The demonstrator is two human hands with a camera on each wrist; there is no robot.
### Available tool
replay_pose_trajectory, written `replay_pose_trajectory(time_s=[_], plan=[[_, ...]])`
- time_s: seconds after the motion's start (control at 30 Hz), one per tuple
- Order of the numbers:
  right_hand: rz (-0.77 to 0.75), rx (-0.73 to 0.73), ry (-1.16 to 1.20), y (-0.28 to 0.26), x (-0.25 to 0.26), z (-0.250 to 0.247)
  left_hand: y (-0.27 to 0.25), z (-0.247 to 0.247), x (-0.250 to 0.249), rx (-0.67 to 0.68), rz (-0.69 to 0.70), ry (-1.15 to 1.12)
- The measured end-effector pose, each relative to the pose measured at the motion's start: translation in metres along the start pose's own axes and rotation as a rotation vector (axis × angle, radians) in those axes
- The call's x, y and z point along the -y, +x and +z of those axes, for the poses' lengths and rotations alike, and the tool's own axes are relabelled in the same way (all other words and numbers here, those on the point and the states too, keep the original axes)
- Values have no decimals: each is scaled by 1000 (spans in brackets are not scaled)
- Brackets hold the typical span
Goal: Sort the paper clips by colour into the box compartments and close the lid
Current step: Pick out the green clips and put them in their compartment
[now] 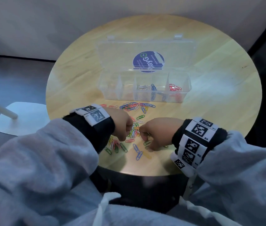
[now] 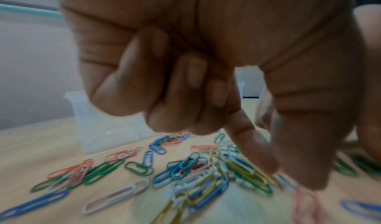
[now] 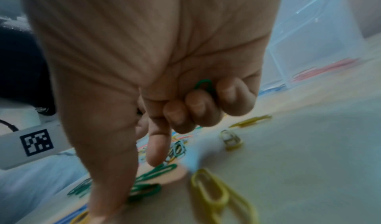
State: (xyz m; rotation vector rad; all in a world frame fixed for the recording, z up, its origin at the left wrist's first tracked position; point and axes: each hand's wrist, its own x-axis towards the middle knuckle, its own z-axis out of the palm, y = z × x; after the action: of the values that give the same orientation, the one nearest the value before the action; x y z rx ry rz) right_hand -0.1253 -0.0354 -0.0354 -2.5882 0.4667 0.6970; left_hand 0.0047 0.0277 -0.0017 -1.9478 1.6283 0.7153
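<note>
Evidently sorting is in hand: the clear plastic compartment box (image 1: 143, 93), lid up on the round wooden table (image 1: 218, 88), is only partly filled. Over the loose coloured paper clips (image 1: 134, 130), green paper clips (image 3: 205, 85) are kept in the right hand (image 1: 160, 132)'s curled fingers; the left hand (image 1: 120, 123) pinches downward, contents indiscernible. Next, gathered greens need one compartment.

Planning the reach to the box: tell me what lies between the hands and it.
Head view: loose mixed-colour paper clips on bare table, between both hands and clear box.
</note>
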Motion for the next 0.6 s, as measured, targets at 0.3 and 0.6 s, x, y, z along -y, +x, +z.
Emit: replay_pose_trajectory(time_s=[0.3,0.6], plan=[[67,32,-71,-5,6,-4,2,14,-6,96,94,114],[76,78,65,-10,2,-4,4,17,0,74,139,54]])
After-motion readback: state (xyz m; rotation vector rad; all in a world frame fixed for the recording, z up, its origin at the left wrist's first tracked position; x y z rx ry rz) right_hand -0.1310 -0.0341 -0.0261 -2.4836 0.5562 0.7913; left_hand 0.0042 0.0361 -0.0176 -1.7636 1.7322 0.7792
